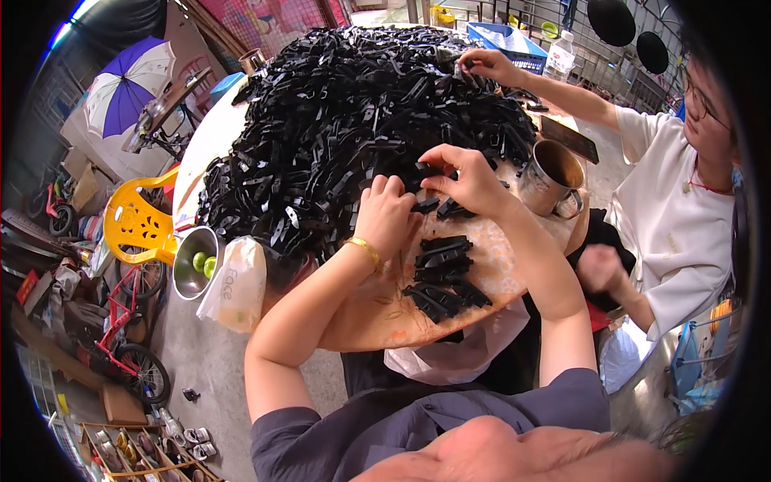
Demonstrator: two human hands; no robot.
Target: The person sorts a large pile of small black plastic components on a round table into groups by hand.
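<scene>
In the head view, a heap of black plastic clips covers most of the round table. The right hand pinches a black plastic piece between thumb and fingertips at the heap's near edge. Just beside it, the left hand has its fingers curled; whether they grip anything I cannot tell. Small stacks of clips lie nearer the person, and a steel mug stands to the right.
</scene>
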